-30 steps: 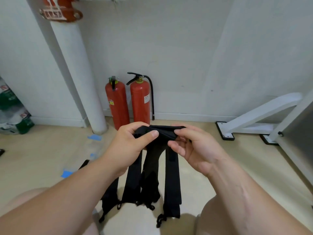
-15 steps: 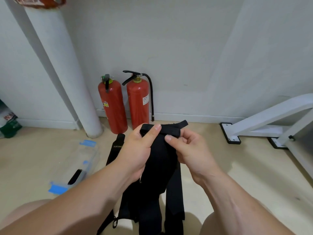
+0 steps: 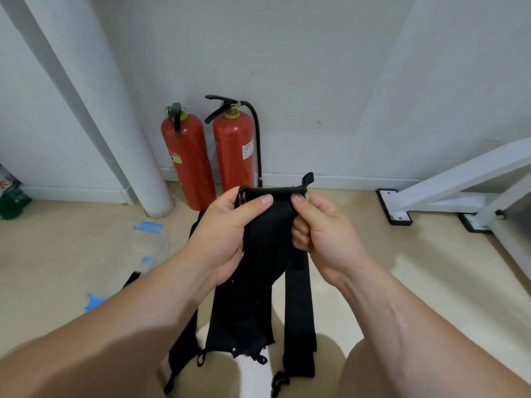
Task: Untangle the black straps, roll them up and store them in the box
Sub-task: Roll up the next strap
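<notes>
A bundle of black straps hangs in front of me, its top edge bunched between both hands. My left hand grips the left part of the bunch, thumb laid across the top. My right hand pinches the right end, where a short strap tip sticks up. Several wide bands drop down to small black buckles near my knees. A clear plastic box with blue clips lies on the floor at the left, partly hidden by my left forearm; a black piece shows inside it.
Two red fire extinguishers stand against the wall behind the straps. A white pillar rises at the left, with green bags at the far left. A white metal frame with black feet occupies the floor on the right.
Both hands have lifted the straps higher and closer together. My right hand now pinches the end tighter, and the strap tip pokes up beside it. The view tilted upward.
</notes>
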